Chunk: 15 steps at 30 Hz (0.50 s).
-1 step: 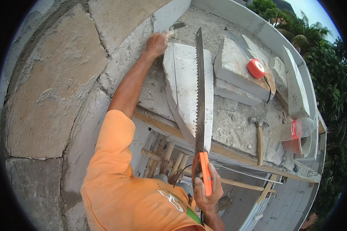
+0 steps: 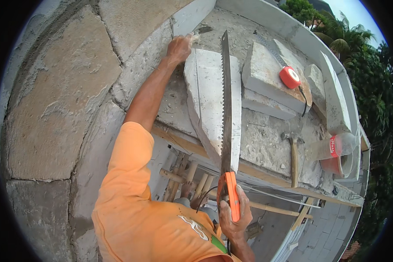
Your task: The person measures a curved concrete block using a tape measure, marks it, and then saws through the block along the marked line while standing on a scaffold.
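Note:
My right hand (image 2: 233, 216) grips the orange handle (image 2: 231, 192) of a hand saw, whose long toothed blade (image 2: 225, 105) points away from me over a pale block (image 2: 205, 96) with a lengthwise line on it. My left hand (image 2: 179, 48) reaches to the upper left, just beyond that block, with fingers curled round something pale and indistinct. A dark metal object (image 2: 205, 29), too small to identify, lies just past it.
Stacked blocks (image 2: 260, 74) carry a red tape measure (image 2: 290, 77). A hammer (image 2: 294, 161), plastic bottle (image 2: 338, 145) and bucket (image 2: 340, 167) sit at right. The ledge's wooden edge (image 2: 253, 170) drops to poles (image 2: 196, 187) below. A low wall (image 2: 284, 24) curves behind; trees stand outside.
My left hand has shifted very slightly right and upward, with the sleeve following. The saw and my right hand look unchanged.

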Tool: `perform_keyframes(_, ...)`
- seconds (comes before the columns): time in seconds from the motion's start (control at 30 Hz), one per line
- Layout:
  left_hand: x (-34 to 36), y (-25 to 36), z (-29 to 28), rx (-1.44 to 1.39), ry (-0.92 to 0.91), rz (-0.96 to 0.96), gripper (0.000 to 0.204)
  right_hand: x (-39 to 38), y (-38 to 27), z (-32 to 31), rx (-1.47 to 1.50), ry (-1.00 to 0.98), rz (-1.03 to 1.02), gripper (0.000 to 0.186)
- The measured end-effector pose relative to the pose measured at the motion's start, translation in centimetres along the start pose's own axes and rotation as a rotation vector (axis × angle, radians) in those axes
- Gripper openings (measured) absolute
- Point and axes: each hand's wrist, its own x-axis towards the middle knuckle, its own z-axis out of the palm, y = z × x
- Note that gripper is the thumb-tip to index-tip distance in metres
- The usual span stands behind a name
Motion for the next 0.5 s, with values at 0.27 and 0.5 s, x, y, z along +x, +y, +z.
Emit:
perform_keyframes(0.27,-0.8,2.2,1.7,-0.529,0.099,-0.127,0.058,0.2,-0.2,0.8,0.091,-0.030,0.069,0.056)
perform_keyframes(0.5,-5.2,0.8,3.2,-0.576,0.127,-0.035,0.064,0.5,-0.5,2.3,0.212,-0.099,0.134,0.053)
